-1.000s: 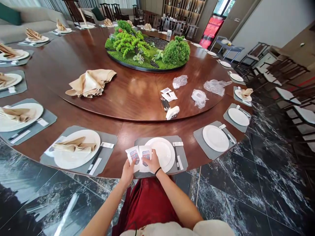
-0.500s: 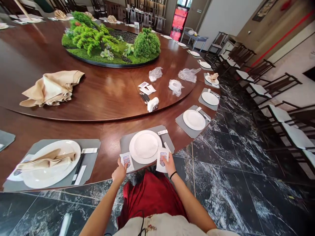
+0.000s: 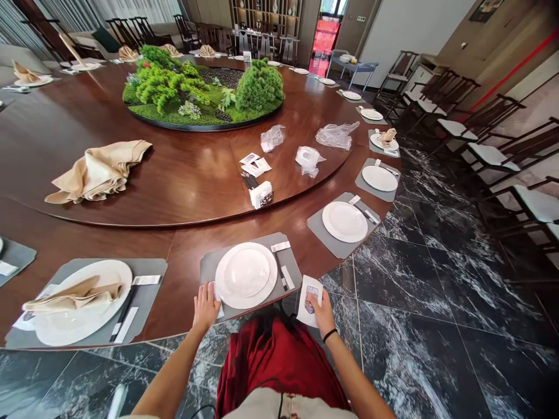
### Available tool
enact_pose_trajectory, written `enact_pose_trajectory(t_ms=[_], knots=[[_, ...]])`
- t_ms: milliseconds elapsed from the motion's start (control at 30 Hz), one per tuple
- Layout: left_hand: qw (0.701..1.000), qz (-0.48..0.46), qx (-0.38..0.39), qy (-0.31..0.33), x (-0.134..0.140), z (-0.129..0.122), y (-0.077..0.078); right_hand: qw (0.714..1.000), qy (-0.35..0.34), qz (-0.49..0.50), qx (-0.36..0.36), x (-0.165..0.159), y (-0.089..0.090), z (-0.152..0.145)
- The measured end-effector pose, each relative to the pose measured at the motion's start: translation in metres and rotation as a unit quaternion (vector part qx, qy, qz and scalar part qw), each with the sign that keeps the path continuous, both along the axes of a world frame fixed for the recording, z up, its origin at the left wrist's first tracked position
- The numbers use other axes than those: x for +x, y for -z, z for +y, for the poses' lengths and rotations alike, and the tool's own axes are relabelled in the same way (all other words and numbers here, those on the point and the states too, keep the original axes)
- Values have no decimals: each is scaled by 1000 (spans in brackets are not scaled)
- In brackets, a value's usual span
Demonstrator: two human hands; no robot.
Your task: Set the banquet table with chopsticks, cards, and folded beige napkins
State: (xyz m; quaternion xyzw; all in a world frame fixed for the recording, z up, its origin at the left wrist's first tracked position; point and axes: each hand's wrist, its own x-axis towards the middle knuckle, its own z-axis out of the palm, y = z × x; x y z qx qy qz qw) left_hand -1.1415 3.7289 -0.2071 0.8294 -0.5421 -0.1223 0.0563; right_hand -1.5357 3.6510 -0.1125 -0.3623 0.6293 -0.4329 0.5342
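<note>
My left hand [image 3: 206, 307] lies flat with fingers stretched out at the left side of a placemat. Under and beside it shows the edge of a white packet [image 3: 219, 308], mostly hidden. Past the table edge, my right hand [image 3: 324, 313] pinches another white packet [image 3: 309, 302] with a printed label, thumb on top. Between the hands a small white plate sits on a larger white plate [image 3: 273, 273], on the grey placemat [image 3: 208, 262]. Chopsticks [image 3: 279, 270] in a paper band lie to the right of the plates, with a narrow white sleeve [image 3: 288, 278] alongside.
More packets [image 3: 255, 166], a napkin holder [image 3: 262, 195] and crumpled plastic bags [image 3: 336, 135] lie on the turntable, with folded beige napkins [image 3: 98, 171] at left. A plant display [image 3: 201, 93] stands in the middle. Neighbouring settings flank this one; chairs [image 3: 493, 154] line the right wall.
My left hand has let its packet down beside the plate and opened flat over it. The right hand has moved right and slightly nearer my body with its packet, off the placemat.
</note>
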Motion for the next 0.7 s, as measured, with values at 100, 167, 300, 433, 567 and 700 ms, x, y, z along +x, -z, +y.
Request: enact_pose_trajectory(t_ms=[100, 167, 300, 433, 567, 700], knots=[[1000, 12, 17, -11, -1, -1, -4, 1000, -17, -12, -7, -28, -12, -18], [999, 29, 19, -11, 0, -1, -12, 999, -35, -13, -21, -46, -23, -32], [989, 21, -106, -102, -41, -31, -50, 991, -123, -39, -45, -76, -45, -60], [950, 283, -129, 28, -169, -104, -105, 962, -264, 18, -72, -90, -58, -77], [835, 506, 79, 201, -290, -174, -127, 922, -352, 136, -84, -103, -50, -91], [871, 447, 67, 192, -336, -230, -107, 962, -268, 51, 15, -132, -19, -123]])
